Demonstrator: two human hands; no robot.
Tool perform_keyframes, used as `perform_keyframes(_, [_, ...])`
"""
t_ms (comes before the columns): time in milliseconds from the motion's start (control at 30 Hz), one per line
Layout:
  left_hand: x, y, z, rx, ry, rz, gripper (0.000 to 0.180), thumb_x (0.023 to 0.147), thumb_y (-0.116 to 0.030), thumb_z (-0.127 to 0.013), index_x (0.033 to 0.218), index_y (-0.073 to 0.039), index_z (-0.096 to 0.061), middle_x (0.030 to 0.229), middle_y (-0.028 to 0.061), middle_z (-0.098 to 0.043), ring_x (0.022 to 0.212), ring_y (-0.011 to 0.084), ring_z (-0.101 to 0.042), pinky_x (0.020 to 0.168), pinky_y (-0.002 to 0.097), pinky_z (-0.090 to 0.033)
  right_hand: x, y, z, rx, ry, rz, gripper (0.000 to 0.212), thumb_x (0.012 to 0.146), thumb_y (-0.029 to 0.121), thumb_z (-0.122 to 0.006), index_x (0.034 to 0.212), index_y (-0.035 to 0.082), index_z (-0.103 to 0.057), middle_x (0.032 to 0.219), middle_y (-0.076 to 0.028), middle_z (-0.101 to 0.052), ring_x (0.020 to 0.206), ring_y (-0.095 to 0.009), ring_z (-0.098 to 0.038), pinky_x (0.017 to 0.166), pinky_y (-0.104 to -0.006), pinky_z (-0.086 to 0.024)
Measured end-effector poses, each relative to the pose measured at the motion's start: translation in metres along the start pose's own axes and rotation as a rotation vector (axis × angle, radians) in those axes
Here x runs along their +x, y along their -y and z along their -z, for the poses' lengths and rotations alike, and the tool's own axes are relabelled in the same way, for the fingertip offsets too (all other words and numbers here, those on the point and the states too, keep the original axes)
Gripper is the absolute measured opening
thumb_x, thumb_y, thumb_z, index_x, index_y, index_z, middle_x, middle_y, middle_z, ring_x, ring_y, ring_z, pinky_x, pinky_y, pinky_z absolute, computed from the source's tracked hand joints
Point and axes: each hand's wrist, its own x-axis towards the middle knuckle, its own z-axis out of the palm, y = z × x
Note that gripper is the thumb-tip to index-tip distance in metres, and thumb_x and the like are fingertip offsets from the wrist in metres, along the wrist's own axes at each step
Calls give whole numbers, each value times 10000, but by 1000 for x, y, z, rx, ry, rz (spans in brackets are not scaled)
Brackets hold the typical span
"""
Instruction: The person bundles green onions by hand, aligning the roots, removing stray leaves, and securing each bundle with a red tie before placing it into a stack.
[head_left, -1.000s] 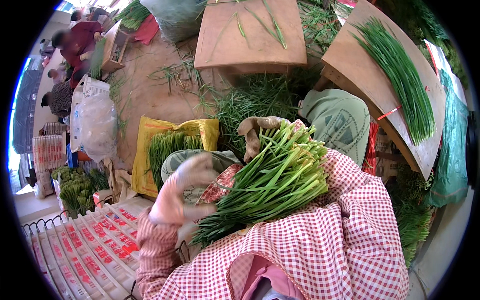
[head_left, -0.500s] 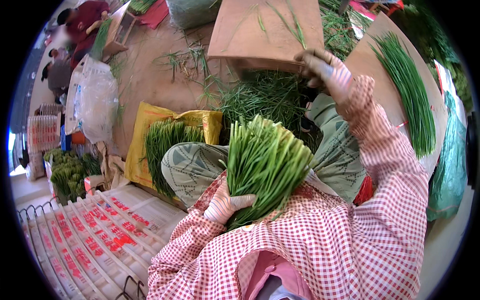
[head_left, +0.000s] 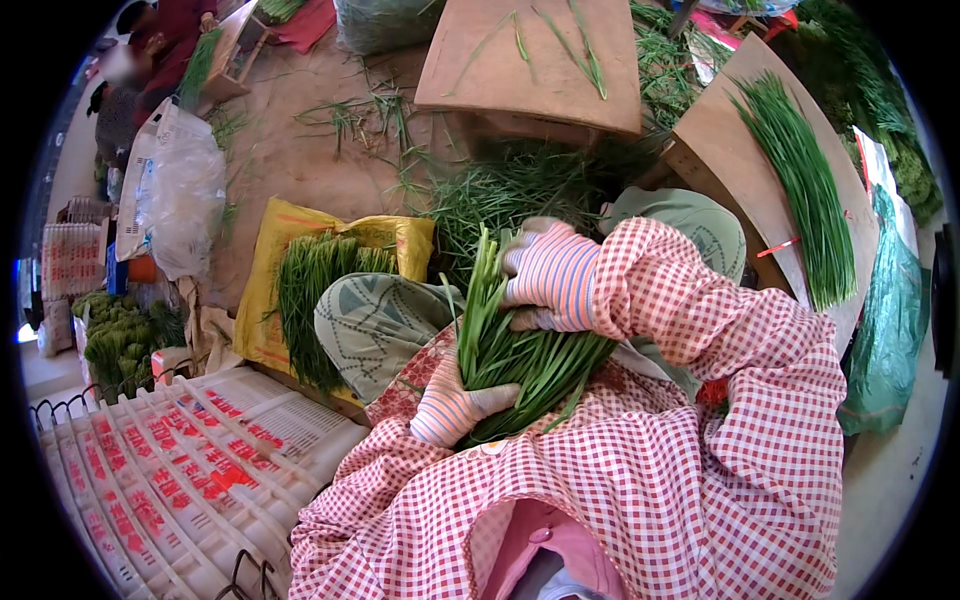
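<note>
A thick bunch of garlic chives [head_left: 545,358] lies in my lap, its cut ends pointing away from me. My left hand [head_left: 458,402], in a striped glove, is wrapped round its lower left side with the thumb across the stalks. My right hand [head_left: 550,272], gloved the same way with darkened fingers, is curled over the far right part of the bunch and covers many of the cut ends. The fingertips are partly hidden among the stalks. At my left knee, more chives [head_left: 318,300] stand in an open yellow bag [head_left: 262,290].
Ahead stands a wooden stool [head_left: 530,60] with a few loose stalks. A board [head_left: 690,140] at right bears a long bunch of chives [head_left: 800,180] and a red tie [head_left: 778,247]. Trimmings [head_left: 500,200] heap beyond my lap. A white plastic crate [head_left: 180,470] is at left; another person [head_left: 175,50] works far left.
My right hand has come back from the stool's near right edge to the far end of the bunch and closed over it. My left hand keeps its grip.
</note>
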Motion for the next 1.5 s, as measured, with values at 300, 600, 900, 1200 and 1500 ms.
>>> perform_keyframes(300, [2, 4, 2, -18, -82, 27, 772, 706, 11, -743, 1366, -48, -346, 1244, 112, -543, 1117, 224, -533, 978, 363, -426, 14, -20, -52, 800, -595, -268, 193, 875, 234, -605, 958, 60, -598, 726, -72, -597, 688, -231, -609, 700, -353, -497])
perform_keyframes(600, [-2, 30, 16, -44, -74, -103, 914, 702, -324, -802, 1399, -18, -296, 1287, 124, -500, 1188, 232, -476, 1020, 365, -361, 6, -111, -6, 1415, -920, -1007, 281, 840, 329, -566, 972, 82, -587, 659, -19, -487, 501, -190, -555, 409, -307, -427])
perform_keyframes(900, [-8, 17, 4, -259, -235, -3, 627, 753, -143, -724, 1293, -17, -431, 1196, 135, -566, 1057, 250, -576, 935, 370, -470, -74, -26, 28, 1179, -285, -717, 237, 781, 204, -643, 976, 72, -616, 786, -42, -628, 592, -131, -602, 515, -244, -473])
perform_keyframes(1200, [-12, 38, 13, -216, -360, -163, 527, 775, -195, -711, 1222, -7, -503, 1106, 107, -609, 957, 217, -602, 852, 343, -498, -53, 6, -7, 343, -131, -480, 304, 836, 204, -614, 1088, 43, -558, 866, -201, -619, 872, -380, -599, 730, -420, -486])
perform_keyframes(1500, [-15, 36, 0, -167, -444, -252, 492, 805, -165, -673, 1240, -27, -491, 1136, 96, -595, 979, 208, -588, 863, 337, -490, -52, -85, -27, 588, -706, -837, 177, 842, 161, -623, 953, 27, -593, 759, -157, -616, 699, -246, -578, 685, -365, -479])
